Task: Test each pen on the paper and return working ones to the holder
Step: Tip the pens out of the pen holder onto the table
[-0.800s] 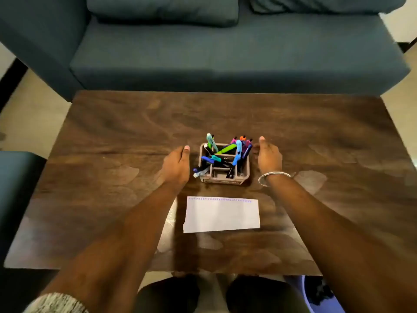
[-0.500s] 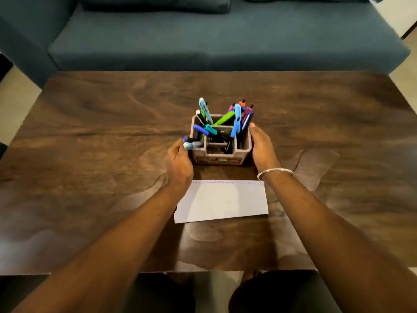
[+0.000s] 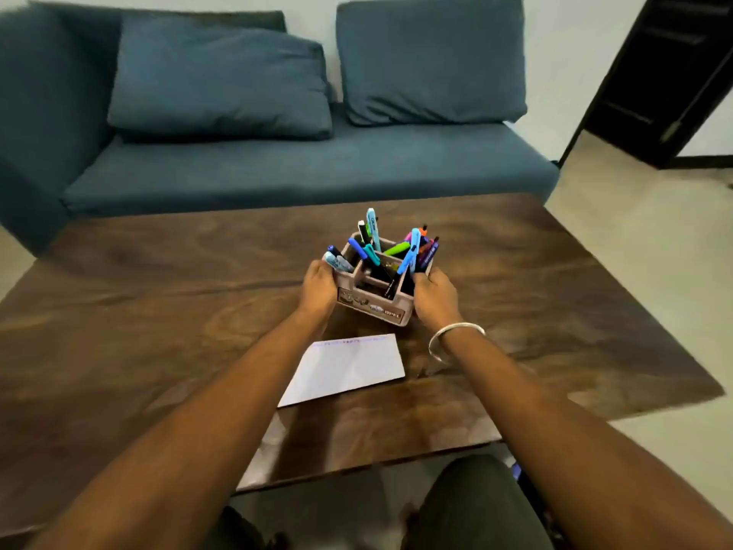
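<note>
Since the earlier frames both hands have closed in from beside the holder and now grip it, and the view has tipped up so the sofa's back cushions and a dark doorway show.

From the head camera, the holder [image 3: 373, 299], a brownish box split into compartments, sits tilted between the two hands above the table [image 3: 158, 311]; whether its base touches the wood cannot be told. The left hand [image 3: 318, 287] grips its left end, fingers [image 3: 317, 271] curled round the wall beside a pale blue pen [image 3: 339, 262] that leans out over that edge. The right hand [image 3: 434, 295] grips the right end, fingers curled at the rim, with a metal bangle [image 3: 452, 337] on the wrist. Pens [image 3: 396, 248] of many colours stand and lean in the compartments, a light blue one [image 3: 371, 228] rising highest. The paper [image 3: 345, 369] lies flat on the table just in front of the holder, nearer the person, between the forearms. A blue sofa [image 3: 277, 168] stands beyond the table.
</note>
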